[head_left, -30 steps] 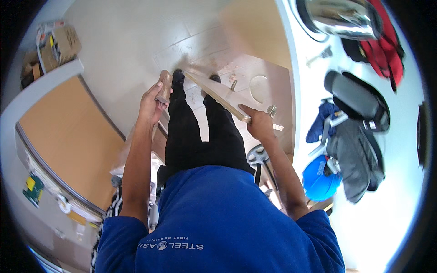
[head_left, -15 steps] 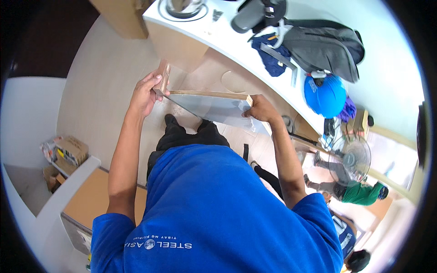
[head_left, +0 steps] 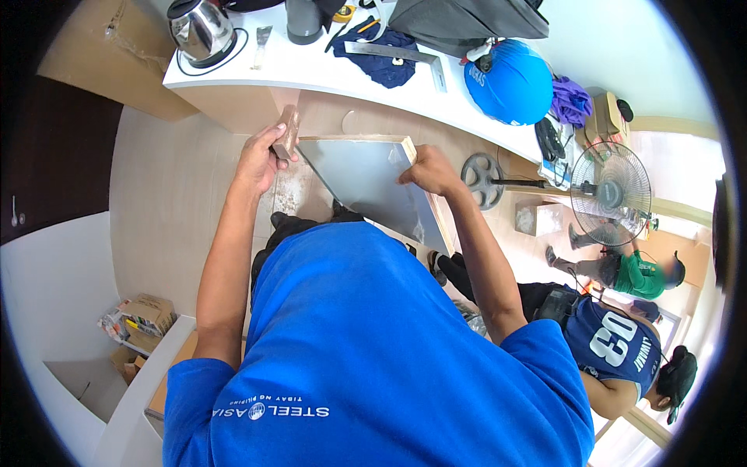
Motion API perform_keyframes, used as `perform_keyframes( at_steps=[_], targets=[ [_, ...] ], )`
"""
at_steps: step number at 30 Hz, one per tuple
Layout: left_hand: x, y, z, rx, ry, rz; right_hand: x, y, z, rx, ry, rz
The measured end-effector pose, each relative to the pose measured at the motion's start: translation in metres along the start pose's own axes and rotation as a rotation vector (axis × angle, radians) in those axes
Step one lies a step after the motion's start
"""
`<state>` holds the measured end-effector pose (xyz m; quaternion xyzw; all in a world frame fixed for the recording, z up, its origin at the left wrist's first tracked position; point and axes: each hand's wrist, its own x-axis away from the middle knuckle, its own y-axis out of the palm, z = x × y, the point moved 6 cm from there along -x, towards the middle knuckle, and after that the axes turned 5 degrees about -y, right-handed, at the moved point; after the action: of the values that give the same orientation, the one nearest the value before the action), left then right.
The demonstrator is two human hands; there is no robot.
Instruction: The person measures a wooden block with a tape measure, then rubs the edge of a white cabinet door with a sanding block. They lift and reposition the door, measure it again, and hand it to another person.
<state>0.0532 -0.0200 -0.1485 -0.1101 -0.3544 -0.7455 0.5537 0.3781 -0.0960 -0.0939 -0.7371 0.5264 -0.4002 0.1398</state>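
Observation:
My left hand [head_left: 259, 159] is closed around a small brown wooden block [head_left: 288, 131], held beside the left end of a grey-faced panel [head_left: 362, 175]. The panel's pale, bare wood edge faces up and away from me. At the panel's upper right corner, my right hand [head_left: 434, 171] grips the edge, thumb over the grey face. The panel hangs tilted in front of my legs, and its lower part reaches down toward the floor. Whether the block touches the panel I cannot tell.
Ahead runs a white counter [head_left: 311, 82] with an electric kettle [head_left: 204, 35], a metal square [head_left: 397, 53], a blue helmet [head_left: 510, 84] and a grey bag. A standing fan [head_left: 611, 193] is at right. Two people are beyond my right arm. Cardboard boxes [head_left: 148, 315] lie at left.
My view has shifted right and more of the person in the dark jersey shows. The panel's grey face is turned more toward me. Both hands keep their holds.

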Motion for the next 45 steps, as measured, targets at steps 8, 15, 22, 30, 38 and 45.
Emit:
perform_keyframes(
  at_steps=[8,15,22,30,38,45],
  targets=[
    [0.002,0.027,-0.028,-0.044,-0.062,0.043,0.024,0.002,0.003,0.1,0.095,0.104],
    [0.009,0.023,-0.04,-0.127,-0.13,0.127,0.04,0.017,0.0,0.148,0.147,0.183],
    [0.004,0.015,-0.04,-0.239,-0.205,0.109,0.04,0.017,0.002,0.108,0.221,0.265],
    [-0.003,0.014,-0.042,-0.307,-0.271,0.124,0.055,0.011,0.011,0.05,0.265,0.317],
    [-0.013,0.021,-0.059,-0.3,-0.29,0.141,0.066,0.016,0.028,-0.005,0.273,0.343],
    [-0.028,0.035,-0.078,-0.11,-0.376,-0.126,0.078,0.012,0.037,-0.011,0.247,0.281]
  ],
)
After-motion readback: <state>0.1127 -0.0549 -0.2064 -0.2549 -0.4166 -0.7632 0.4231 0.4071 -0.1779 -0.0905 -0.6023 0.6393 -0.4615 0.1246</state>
